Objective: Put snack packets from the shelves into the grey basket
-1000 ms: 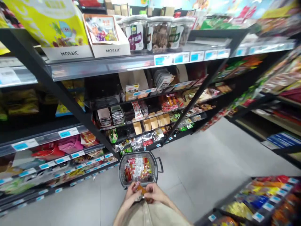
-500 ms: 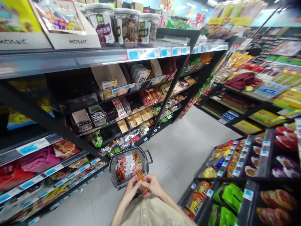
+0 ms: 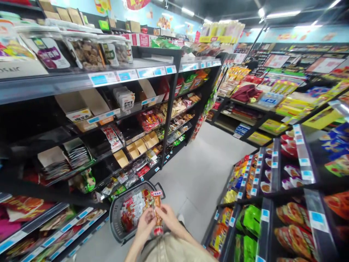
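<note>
Red-and-orange snack packet (image 3: 157, 202): located between both hands, in front of the torso, long axis pointing away from the body, overlapping the near right rim of the basket in this view. Left hand (image 3: 146, 220): grip grasping the packet along its left edge. Right hand (image 3: 167, 215): grip grasping the opposite edge, thumb side inward. Grey plastic basket (image 3: 115, 215): beside the black shelving unit (image 3: 168, 122), containing assorted small wrapped packets (image 3: 133, 208). Clear lidded jars (image 3: 88, 52): on the upper shelf, above blue-and-white price labels (image 3: 127, 75).
</note>
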### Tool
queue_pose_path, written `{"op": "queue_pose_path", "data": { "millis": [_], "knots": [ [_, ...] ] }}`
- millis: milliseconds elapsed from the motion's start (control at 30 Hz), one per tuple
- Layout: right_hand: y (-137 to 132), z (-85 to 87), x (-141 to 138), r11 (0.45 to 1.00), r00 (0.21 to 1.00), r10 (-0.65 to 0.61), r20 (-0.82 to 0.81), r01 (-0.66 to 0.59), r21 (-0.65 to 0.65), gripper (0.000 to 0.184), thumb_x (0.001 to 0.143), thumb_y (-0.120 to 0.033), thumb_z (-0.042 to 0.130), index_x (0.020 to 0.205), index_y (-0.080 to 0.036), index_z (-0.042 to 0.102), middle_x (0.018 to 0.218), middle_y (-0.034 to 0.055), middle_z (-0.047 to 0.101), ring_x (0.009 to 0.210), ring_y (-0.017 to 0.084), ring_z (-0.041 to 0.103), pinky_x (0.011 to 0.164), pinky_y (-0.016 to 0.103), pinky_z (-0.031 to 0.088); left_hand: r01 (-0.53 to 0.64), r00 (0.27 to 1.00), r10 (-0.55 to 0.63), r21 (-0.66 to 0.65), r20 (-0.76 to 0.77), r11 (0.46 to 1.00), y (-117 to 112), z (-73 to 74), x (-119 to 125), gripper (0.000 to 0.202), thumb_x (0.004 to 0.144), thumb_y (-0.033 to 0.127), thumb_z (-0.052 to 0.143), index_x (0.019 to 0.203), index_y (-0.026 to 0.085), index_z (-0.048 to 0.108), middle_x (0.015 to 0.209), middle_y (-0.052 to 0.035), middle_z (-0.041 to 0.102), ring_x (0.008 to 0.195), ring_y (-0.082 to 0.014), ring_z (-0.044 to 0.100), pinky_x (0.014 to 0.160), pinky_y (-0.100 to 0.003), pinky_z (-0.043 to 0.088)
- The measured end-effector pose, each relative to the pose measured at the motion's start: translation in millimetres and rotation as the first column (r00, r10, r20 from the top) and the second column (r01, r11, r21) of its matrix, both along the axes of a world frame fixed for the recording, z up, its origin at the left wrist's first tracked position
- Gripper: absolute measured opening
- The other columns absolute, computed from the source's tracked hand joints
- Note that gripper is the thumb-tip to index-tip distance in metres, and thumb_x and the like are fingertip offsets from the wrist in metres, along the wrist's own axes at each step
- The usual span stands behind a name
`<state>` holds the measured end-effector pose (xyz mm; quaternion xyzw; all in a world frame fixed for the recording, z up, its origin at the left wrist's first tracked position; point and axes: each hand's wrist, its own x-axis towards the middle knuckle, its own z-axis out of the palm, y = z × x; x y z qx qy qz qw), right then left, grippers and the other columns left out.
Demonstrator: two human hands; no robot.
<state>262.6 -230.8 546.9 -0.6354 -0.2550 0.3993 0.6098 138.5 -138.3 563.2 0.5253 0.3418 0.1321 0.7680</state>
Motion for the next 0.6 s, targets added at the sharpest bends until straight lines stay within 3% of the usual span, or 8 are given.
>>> {"op": "queue_pose_path", "data": {
  "millis": [167, 300, 467, 600],
  "knots": [
    [-37.7, 7.2, 70.0, 0.983, 0.982, 0.185, 0.050, -0.185, 0.005, 0.054, 0.085, -0.069, 0.067, 0.080, -0.016, 0.074, 0.065, -0.0022, 0.061, 0.064, 0.014, 0.054, 0.061, 0.024, 0.045, -0.124, 0.992, 0.124, 0.007, 0.026, 0.992, -45.8, 4.5, 68.8, 0.042, 0.063, 0.048, 0.088, 0.090, 0.023, 0.068, 0.087, -0.0048, 0.076, 0.090, -0.0259, 0.073, 0.083, -0.034, 0.057],
    [-67.1, 8.1, 131.1, 0.968, 0.966, 0.251, 0.062, -0.251, -0.006, 0.055, 0.086, -0.069, 0.065, 0.079, -0.016, 0.075, 0.065, -0.0009, 0.062, 0.065, 0.015, 0.056, 0.064, 0.026, 0.046, -0.256, 0.964, 0.257, -0.030, 0.063, 0.966, -82.6, 2.0, 131.1, 0.045, 0.061, 0.049, 0.090, 0.089, 0.022, 0.068, 0.084, -0.0039, 0.075, 0.088, -0.0250, 0.073, 0.082, -0.033, 0.057],
    [-110.0, 8.0, 190.5, 0.980, 0.979, 0.198, 0.047, -0.197, -0.006, 0.051, 0.082, -0.070, 0.069, 0.082, -0.020, 0.073, 0.073, 0.0023, 0.067, 0.071, 0.020, 0.061, 0.068, 0.031, 0.050, -0.265, 0.952, 0.280, -0.125, 0.122, 0.956, -121.7, 9.5, 200.2, 0.041, 0.065, 0.044, 0.087, 0.090, 0.020, 0.065, 0.084, -0.0043, 0.073, 0.083, -0.0229, 0.072, 0.076, -0.030, 0.057],
    [-135.5, 12.8, 218.8, 0.993, 0.988, 0.116, 0.100, -0.115, -0.019, 0.046, 0.081, -0.067, 0.071, 0.075, -0.022, 0.065, 0.069, 0.0014, 0.065, 0.067, 0.020, 0.061, 0.066, 0.031, 0.049, -0.342, 0.929, 0.358, -0.155, 0.089, 0.927, -140.7, 20.6, 238.8, 0.040, 0.067, 0.044, 0.083, 0.091, 0.021, 0.060, 0.078, 0.0002, 0.068, 0.070, -0.0157, 0.065, 0.062, -0.023, 0.049]
  ]
}}
